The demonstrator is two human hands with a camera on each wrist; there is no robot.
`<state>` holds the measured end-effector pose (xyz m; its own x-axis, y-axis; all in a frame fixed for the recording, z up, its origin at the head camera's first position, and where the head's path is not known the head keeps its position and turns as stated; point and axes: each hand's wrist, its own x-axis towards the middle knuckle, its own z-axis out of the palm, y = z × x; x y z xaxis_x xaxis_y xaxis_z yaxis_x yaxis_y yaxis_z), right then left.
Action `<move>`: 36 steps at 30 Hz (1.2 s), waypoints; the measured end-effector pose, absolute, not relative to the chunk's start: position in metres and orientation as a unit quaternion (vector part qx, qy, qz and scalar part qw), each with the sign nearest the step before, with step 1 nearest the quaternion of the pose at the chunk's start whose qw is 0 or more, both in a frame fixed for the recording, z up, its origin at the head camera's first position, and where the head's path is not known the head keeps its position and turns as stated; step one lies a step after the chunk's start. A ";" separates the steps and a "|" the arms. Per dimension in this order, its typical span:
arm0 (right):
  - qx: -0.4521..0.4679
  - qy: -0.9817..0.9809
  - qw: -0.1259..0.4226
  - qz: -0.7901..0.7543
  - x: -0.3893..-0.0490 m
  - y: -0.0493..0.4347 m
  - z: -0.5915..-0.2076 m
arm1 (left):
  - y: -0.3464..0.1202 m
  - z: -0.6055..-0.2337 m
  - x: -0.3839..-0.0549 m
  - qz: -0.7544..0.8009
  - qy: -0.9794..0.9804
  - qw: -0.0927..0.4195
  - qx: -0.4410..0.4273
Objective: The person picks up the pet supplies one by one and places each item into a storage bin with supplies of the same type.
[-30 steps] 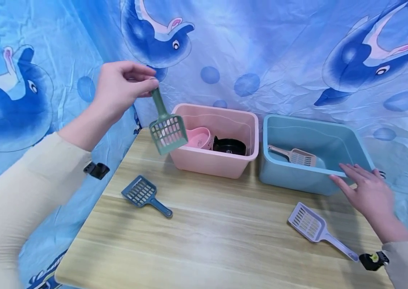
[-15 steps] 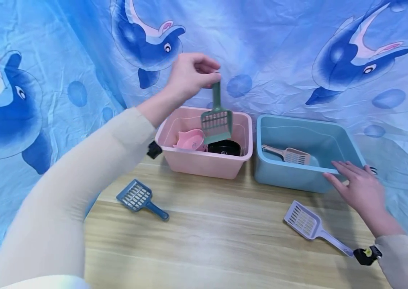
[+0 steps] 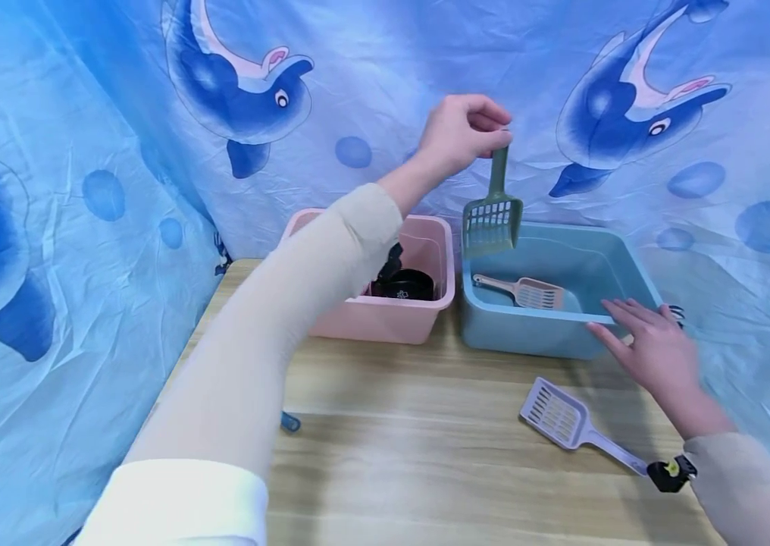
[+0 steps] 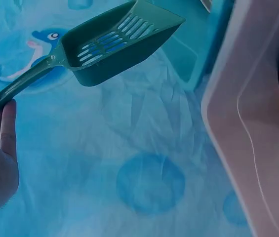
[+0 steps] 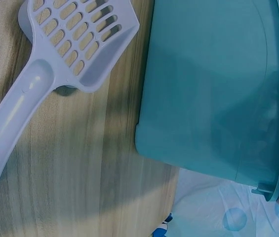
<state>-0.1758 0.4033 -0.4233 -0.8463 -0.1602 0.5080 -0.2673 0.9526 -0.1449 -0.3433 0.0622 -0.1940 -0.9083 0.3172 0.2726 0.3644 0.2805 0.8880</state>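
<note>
1. Hands: the left hand (image 3: 460, 138) pinches the green scoop (image 3: 495, 197) by its handle end, blade hanging near the blue tub's (image 3: 528, 334) left side; the right hand (image 3: 658, 345) rests relaxed fingers on that tub's rim.
2. Wooden table (image 3: 392, 470): bears 2 tubs.
3. Blue tub: holds 1 beige scoop (image 3: 523, 291).
4. Pink tub (image 3: 385, 326), beside it: shows 1 black bowl (image 3: 404, 287).
5. Lilac scoop (image 3: 581, 435): lies before the blue tub.
</note>
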 end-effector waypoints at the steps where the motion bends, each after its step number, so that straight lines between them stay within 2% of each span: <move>1: 0.111 -0.955 0.254 0.106 -0.176 0.403 -0.423 | 0.068 -0.197 -0.346 -0.563 -0.798 0.016 -0.213; 10: 0.115 -0.952 0.261 0.113 -0.179 0.403 -0.427 | 0.105 -0.245 -0.363 -0.573 -0.788 -0.021 -0.225; 15: 0.120 -0.951 0.263 0.113 -0.181 0.401 -0.427 | 0.110 -0.273 -0.365 -0.554 -0.798 -0.030 -0.237; 21: 0.120 -0.951 0.261 0.115 -0.183 0.404 -0.427 | 0.113 -0.296 -0.365 -0.538 -0.806 -0.072 -0.236; 28: 0.117 -0.954 0.253 0.113 -0.184 0.403 -0.427 | 0.103 -0.308 -0.362 -0.455 -0.850 -0.115 -0.239; 36: 0.118 -0.953 0.257 0.111 -0.183 0.402 -0.426 | 0.077 -0.294 -0.363 -0.450 -0.852 -0.126 -0.235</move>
<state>-0.1831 0.4020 -0.4261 -0.8393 -0.1685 0.5168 -0.2829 0.9473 -0.1506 -0.3628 0.0769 -0.2944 -0.8576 0.5143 -0.0037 0.2874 0.4852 0.8258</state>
